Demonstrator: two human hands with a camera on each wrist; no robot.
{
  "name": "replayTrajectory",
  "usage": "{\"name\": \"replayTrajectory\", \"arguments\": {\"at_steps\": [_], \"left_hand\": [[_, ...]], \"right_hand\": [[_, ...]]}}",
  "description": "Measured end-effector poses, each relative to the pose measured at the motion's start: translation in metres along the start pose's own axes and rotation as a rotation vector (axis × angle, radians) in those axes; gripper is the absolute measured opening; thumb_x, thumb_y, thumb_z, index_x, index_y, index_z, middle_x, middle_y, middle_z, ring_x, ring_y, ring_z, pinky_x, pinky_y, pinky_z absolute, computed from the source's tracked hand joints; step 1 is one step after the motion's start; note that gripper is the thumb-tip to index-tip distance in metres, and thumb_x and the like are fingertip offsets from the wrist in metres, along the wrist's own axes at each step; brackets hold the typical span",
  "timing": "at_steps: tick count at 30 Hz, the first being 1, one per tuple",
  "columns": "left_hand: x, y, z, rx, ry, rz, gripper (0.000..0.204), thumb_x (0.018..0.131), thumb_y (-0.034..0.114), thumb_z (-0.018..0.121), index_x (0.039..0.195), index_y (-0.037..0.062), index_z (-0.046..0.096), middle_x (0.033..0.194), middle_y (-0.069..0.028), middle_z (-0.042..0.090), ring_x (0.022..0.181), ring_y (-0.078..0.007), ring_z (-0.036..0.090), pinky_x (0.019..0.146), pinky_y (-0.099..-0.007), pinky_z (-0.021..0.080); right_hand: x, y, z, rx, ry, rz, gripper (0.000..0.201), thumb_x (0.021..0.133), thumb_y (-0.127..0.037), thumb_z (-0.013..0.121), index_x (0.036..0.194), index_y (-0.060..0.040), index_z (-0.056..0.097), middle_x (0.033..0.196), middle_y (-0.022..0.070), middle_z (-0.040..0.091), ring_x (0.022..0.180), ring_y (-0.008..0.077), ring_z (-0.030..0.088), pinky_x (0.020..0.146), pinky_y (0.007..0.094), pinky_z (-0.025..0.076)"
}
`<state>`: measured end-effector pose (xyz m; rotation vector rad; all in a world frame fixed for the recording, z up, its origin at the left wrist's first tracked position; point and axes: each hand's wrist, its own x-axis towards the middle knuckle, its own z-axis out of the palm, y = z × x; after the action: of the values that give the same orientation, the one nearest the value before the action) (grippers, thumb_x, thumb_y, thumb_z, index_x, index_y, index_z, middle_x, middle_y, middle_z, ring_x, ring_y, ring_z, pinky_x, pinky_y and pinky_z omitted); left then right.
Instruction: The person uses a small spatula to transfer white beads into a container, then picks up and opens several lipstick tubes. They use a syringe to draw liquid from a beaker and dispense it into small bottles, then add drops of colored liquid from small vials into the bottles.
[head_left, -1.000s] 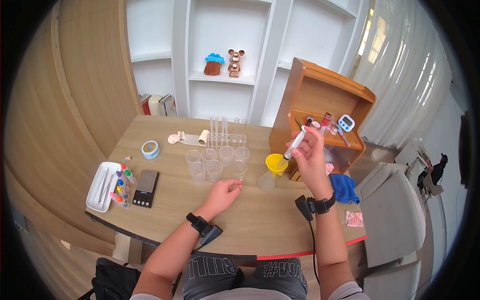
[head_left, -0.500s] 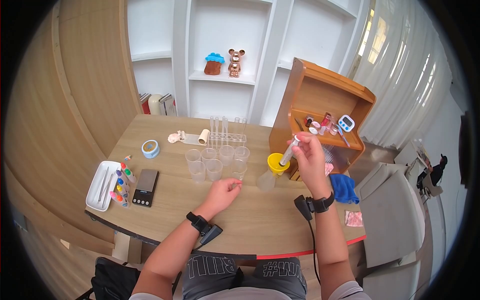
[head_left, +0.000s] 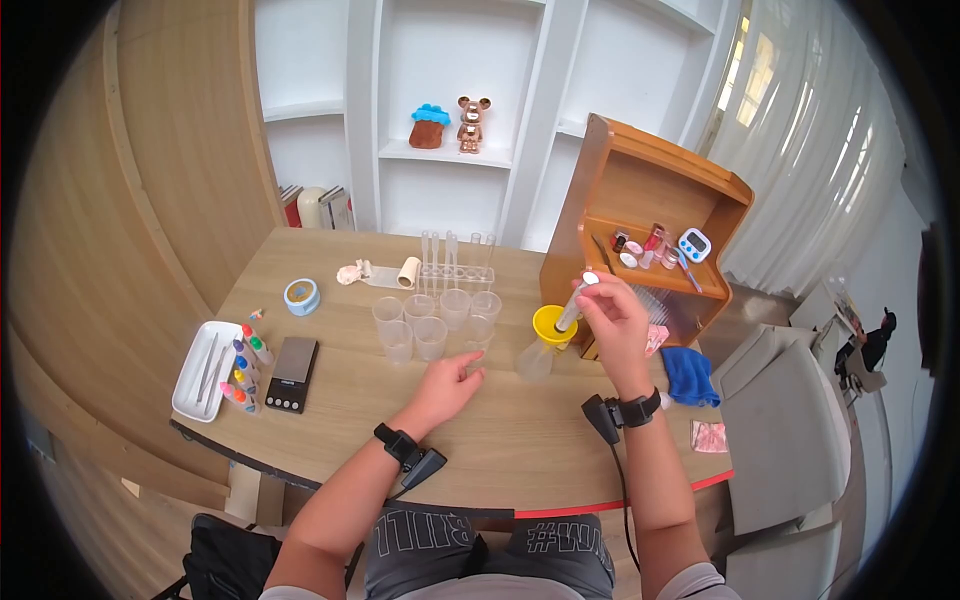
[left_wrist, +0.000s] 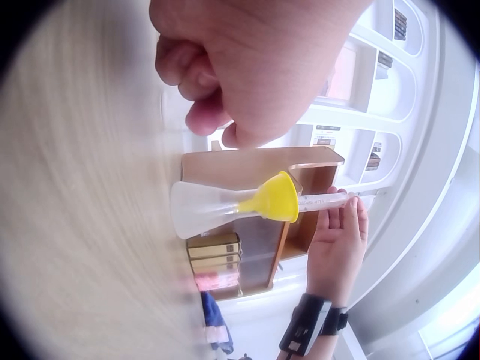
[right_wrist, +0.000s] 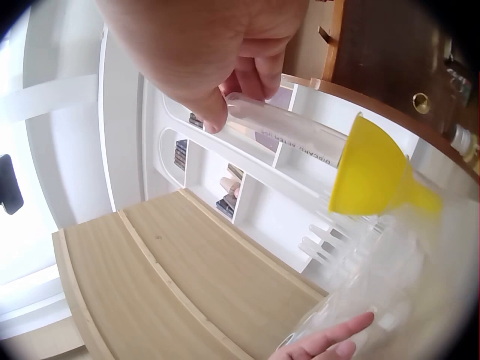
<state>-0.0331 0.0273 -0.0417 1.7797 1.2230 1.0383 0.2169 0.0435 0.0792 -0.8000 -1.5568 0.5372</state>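
Note:
The right hand (head_left: 618, 335) pinches the top of a clear syringe (head_left: 572, 308) whose lower end sits in the mouth of a yellow funnel (head_left: 547, 322). That funnel stands in a translucent conical flask (head_left: 536, 362) on the table. In the right wrist view, thumb and fingers grip the syringe's (right_wrist: 285, 129) end, and its other end is hidden by the funnel (right_wrist: 367, 169). The left hand (head_left: 445, 390) rests on the table in front of the plastic cups (head_left: 430, 338), holding nothing, its fingers loosely bent. The left wrist view shows the flask (left_wrist: 199, 210) upright on the table, away from the left hand (left_wrist: 259, 67).
Behind the cups stands a rack (head_left: 455, 274) of tubes. A black scale (head_left: 292, 375), several markers (head_left: 243, 372) and a white tray (head_left: 183, 385) are at the left. A wooden cabinet (head_left: 570, 215) is beyond the flask; a blue cloth (head_left: 690, 377) lies at the right edge.
The right hand has moved lower and slightly left, and the syringe sits lower in the funnel than a second ago. The left hand's index finger is a little straighter; that hand has stayed in place.

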Motion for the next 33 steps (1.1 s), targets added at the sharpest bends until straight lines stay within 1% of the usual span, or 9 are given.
{"name": "replayTrajectory", "arguments": {"at_steps": [4,7,13,16,22,25,29,31,33], "left_hand": [[0.000,0.000,-0.001,-0.001,-0.001,-0.010,0.039,0.095,0.016,0.065,0.131,0.0027,0.064,0.053,-0.0031,0.047,0.049,-0.0086,0.039,0.049,-0.0311,0.036],[0.000,0.001,-0.001,0.004,0.006,-0.009,0.038,0.095,0.016,0.066,0.131,0.0026,0.064,0.052,-0.0036,0.047,0.049,-0.0091,0.039,0.049,-0.0313,0.036],[-0.001,0.005,-0.003,0.009,0.002,-0.014,0.038,0.095,0.017,0.065,0.130,0.0026,0.065,0.053,-0.0041,0.048,0.048,-0.0100,0.040,0.049,-0.0320,0.036],[-0.002,0.009,-0.006,0.000,-0.011,-0.025,0.038,0.095,0.017,0.065,0.129,0.0026,0.065,0.053,-0.0035,0.049,0.049,-0.0098,0.041,0.049,-0.0318,0.036],[-0.001,0.003,-0.003,-0.001,0.003,0.001,0.035,0.094,0.017,0.066,0.126,0.0028,0.067,0.054,-0.0025,0.050,0.049,-0.0093,0.041,0.049,-0.0311,0.036],[0.000,0.003,-0.002,-0.006,0.008,0.010,0.031,0.094,0.016,0.066,0.122,0.0023,0.068,0.055,-0.0023,0.050,0.049,-0.0087,0.042,0.049,-0.0304,0.036],[-0.001,0.004,-0.001,-0.031,0.014,0.023,0.014,0.095,0.015,0.066,0.095,0.0012,0.065,0.055,0.0020,0.046,0.052,-0.0065,0.037,0.048,-0.0294,0.032],[0.000,-0.002,0.000,-0.044,-0.003,0.050,0.020,0.095,0.015,0.067,0.082,0.0022,0.058,0.056,0.0036,0.043,0.054,-0.0057,0.035,0.048,-0.0291,0.031],[-0.001,-0.005,-0.001,-0.104,0.026,0.128,0.027,0.096,0.015,0.067,0.077,0.0038,0.051,0.058,0.0040,0.041,0.056,-0.0052,0.034,0.048,-0.0288,0.029]], "right_hand": [[-0.004,0.005,0.005,0.044,0.017,0.007,0.012,0.092,0.006,0.067,0.103,0.0065,0.068,0.120,0.0131,0.063,0.108,0.0208,0.067,0.092,0.0306,0.056],[-0.005,0.010,0.012,0.130,0.093,0.044,0.011,0.095,0.001,0.066,0.105,0.0053,0.068,0.120,0.0123,0.065,0.108,0.0196,0.067,0.093,0.0302,0.055],[-0.001,0.019,0.015,0.255,0.107,0.089,0.012,0.099,-0.003,0.062,0.109,0.0020,0.066,0.122,0.0114,0.066,0.108,0.0183,0.066,0.096,0.0305,0.051],[0.002,0.018,0.017,0.240,0.119,0.112,0.016,0.098,-0.001,0.062,0.114,0.0006,0.059,0.122,0.0125,0.066,0.108,0.0195,0.067,0.095,0.0314,0.052],[0.003,0.021,0.021,0.434,0.180,0.141,0.032,0.095,0.003,0.061,0.121,-0.0047,0.044,0.119,0.0149,0.068,0.108,0.0216,0.068,0.094,0.0326,0.053],[0.003,0.018,0.020,0.445,0.183,0.182,0.035,0.095,0.004,0.062,0.126,-0.0026,0.046,0.117,0.0133,0.069,0.108,0.0213,0.068,0.094,0.0320,0.053],[0.004,0.012,0.021,0.303,0.140,0.148,0.033,0.094,0.002,0.065,0.126,0.0010,0.055,0.114,0.0098,0.069,0.106,0.0187,0.068,0.093,0.0302,0.053],[0.006,0.017,0.018,0.242,0.082,0.114,0.030,0.093,0.001,0.067,0.123,0.0022,0.060,0.113,0.0080,0.070,0.105,0.0165,0.068,0.093,0.0290,0.053],[0.007,0.014,0.016,0.242,0.078,0.145,0.025,0.093,0.000,0.068,0.117,0.0018,0.063,0.110,0.0069,0.070,0.102,0.0137,0.068,0.091,0.0273,0.052]]}}
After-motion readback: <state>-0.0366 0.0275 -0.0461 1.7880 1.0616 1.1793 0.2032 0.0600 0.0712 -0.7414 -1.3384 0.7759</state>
